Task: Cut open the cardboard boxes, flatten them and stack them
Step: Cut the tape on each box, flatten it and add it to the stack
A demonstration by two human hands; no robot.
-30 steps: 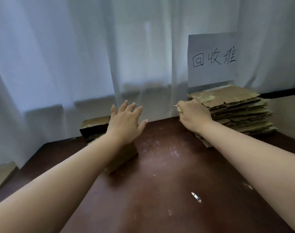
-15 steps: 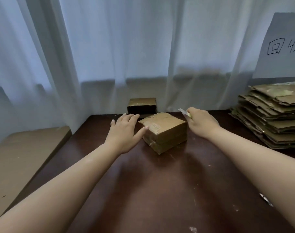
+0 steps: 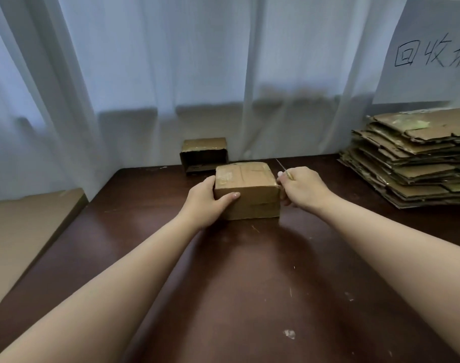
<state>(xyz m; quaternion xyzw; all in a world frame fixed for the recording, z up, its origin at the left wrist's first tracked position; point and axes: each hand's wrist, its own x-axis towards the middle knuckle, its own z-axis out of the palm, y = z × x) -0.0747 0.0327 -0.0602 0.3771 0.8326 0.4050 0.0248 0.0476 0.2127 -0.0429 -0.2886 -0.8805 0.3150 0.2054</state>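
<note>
A small taped cardboard box sits closed on the dark brown table, squared to me. My left hand grips its left side, thumb across the front face. My right hand is against the box's right side and holds a thin knife, blade pointing up and away. A second small box stands behind at the table's far edge, its near side open. At the right is a stack of flattened cardboard.
White curtains hang behind the table. A paper sign with handwritten characters hangs above the stack. A tan cardboard sheet lies beyond the table's left edge. Small paper scraps dot the near tabletop.
Both hands have closed in on the taped box, which has turned square to me and come nearer. My left hand went from open beside it to gripping it.
</note>
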